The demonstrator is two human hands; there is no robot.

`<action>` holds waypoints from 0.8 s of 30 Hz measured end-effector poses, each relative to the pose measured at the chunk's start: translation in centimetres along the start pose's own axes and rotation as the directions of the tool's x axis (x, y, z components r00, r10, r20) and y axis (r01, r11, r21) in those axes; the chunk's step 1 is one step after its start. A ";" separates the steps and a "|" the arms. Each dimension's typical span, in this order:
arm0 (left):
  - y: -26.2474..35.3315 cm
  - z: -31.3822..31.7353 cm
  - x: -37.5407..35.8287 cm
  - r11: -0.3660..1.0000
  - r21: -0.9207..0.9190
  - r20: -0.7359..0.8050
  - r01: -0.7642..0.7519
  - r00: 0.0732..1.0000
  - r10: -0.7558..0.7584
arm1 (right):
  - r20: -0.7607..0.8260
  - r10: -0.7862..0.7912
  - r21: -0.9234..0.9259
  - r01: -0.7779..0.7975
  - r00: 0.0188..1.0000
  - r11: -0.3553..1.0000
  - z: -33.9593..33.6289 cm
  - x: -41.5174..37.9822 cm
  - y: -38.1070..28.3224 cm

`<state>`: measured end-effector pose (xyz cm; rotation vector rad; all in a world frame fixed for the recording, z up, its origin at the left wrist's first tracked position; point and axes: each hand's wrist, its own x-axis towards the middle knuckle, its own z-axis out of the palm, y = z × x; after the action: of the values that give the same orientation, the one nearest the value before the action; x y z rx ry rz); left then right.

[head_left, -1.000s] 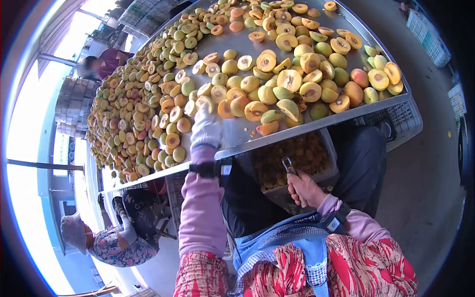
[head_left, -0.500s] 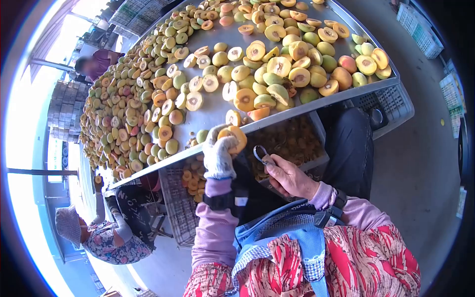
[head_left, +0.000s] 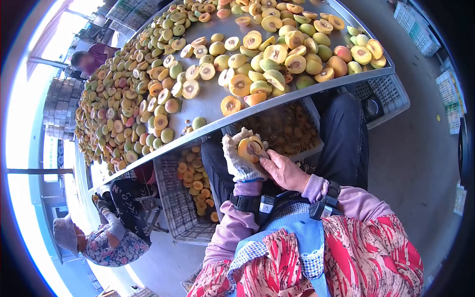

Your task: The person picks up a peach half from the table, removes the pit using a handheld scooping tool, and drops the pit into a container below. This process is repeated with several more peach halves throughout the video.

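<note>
The gloved left hand [head_left: 242,156] holds a halved fruit [head_left: 250,149], cut face up. Against it, the bare right hand [head_left: 286,171] works a looped pitting tool [head_left: 257,153]. Left of the gloved hand, a plastic crate [head_left: 185,203] holds fruit halves.

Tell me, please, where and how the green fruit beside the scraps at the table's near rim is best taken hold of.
Probably grip the green fruit by its domed sides, from above right: bare table there, scraps left, rim close in front.

pink ribbed sleeves, red-patterned top, blue apron, black wrist straps
</note>
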<state>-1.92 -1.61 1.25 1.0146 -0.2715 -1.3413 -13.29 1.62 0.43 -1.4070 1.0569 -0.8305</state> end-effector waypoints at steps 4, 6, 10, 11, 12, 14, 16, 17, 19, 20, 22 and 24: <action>-0.4 -0.4 0.3 0.999 -0.010 -0.010 -0.041 0.999 0.041 | -0.066 -0.018 0.010 0.019 0.998 1.000 1.0 0.2 0.7; -0.5 -0.4 0.3 0.999 -0.014 -0.021 -0.047 0.999 0.046 | -0.079 -0.010 0.018 0.011 0.997 1.000 1.0 0.3 0.6; -0.3 0.0 0.4 0.991 0.034 -0.005 -0.133 0.991 0.133 | 0.119 0.131 0.191 -0.152 0.984 0.970 -0.5 0.5 -1.3; -0.2 0.1 0.3 0.980 0.067 0.019 -0.187 0.982 0.186 | 0.213 0.184 0.279 -0.240 0.960 0.930 -0.7 0.6 -1.7; 0.2 0.8 -0.1 0.989 0.048 -0.022 -0.143 0.989 0.144 | 0.215 0.187 0.280 -0.244 0.958 0.928 -0.9 0.7 -1.7; 0.0 0.3 0.0 0.989 0.055 -0.015 -0.136 0.990 0.137 | 0.366 0.262 0.344 -0.392 0.893 0.854 -1.3 1.0 -1.7; 0.0 0.1 0.2 0.990 0.059 -0.007 -0.130 0.991 0.131 | 0.405 0.295 0.341 -0.442 0.866 0.830 -1.7 1.2 -1.6; 0.1 -0.1 0.3 0.990 0.091 -0.021 -0.109 0.994 0.112 | 0.445 0.324 0.338 -0.492 0.835 0.802 -1.8 1.1 -1.5; -0.1 -0.4 0.5 0.989 0.125 -0.038 -0.085 0.995 0.090 | 0.458 0.310 0.385 -0.500 0.833 0.776 -1.2 0.9 -0.3; -0.4 -0.6 0.6 0.938 0.275 0.000 -0.211 0.976 0.220 | 0.467 0.293 0.429 -0.503 0.834 0.750 -1.0 0.9 0.1; -0.6 -0.7 0.6 0.851 0.412 0.057 -0.326 0.941 0.333 | 0.495 0.314 0.451 -0.549 0.810 0.704 -0.9 0.8 0.0; -0.2 -0.4 0.5 0.888 0.355 0.046 -0.293 0.954 0.297 | 0.528 0.325 0.467 -0.588 0.785 0.661 -1.0 0.9 -0.2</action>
<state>-1.69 -1.91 0.68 1.2272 -0.6574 -1.0264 -13.87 0.41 0.71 -0.6392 0.6758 -0.3994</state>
